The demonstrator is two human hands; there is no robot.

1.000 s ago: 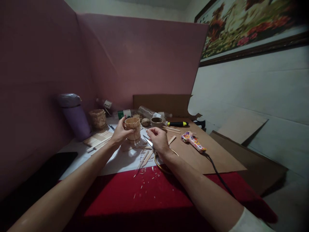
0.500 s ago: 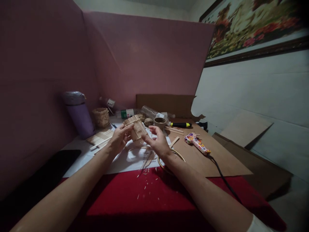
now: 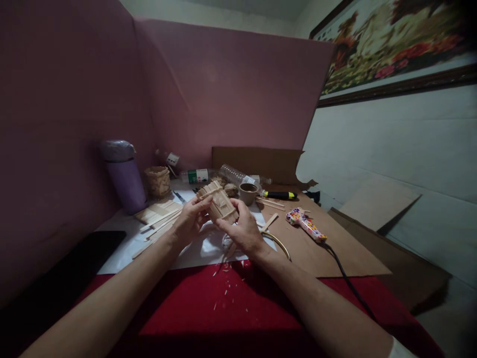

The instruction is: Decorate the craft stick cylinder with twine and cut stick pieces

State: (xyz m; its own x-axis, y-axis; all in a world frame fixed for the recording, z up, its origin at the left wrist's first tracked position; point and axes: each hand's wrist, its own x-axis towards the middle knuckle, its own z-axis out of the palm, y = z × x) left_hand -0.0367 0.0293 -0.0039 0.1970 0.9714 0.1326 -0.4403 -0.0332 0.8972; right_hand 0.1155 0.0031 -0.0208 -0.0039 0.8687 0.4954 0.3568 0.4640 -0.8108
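Note:
Between my two hands, above the white paper (image 3: 206, 248), is a small pale panel of wooden craft sticks (image 3: 219, 201), tilted, with cross strips over its sticks. My left hand (image 3: 194, 216) is closed on its left edge, thumb on the front face. At the lower right my right hand (image 3: 240, 226) grips the same panel, its thumb along the bottom edge. Part of each hand's fingers is hidden behind the panel. Just beyond it stands a small round cup (image 3: 248, 193). A gold-coloured hoop (image 3: 279, 242) lies partly under my right wrist.
Loose craft sticks (image 3: 158, 214) lie left, near a purple bottle (image 3: 124, 179) and a woven-looking wooden cup (image 3: 157, 182). On the cardboard (image 3: 346, 258) rest a patterned glue gun (image 3: 305, 224) with a black cord and a black-yellow cutter (image 3: 279, 195). Plastic bottles (image 3: 234, 174) lie behind. Wood scraps dot the red cloth (image 3: 208, 308).
My right hand has closed onto the panel's lower right edge, where it was looser before. The panel has shifted slightly right and turned its face more towards me.

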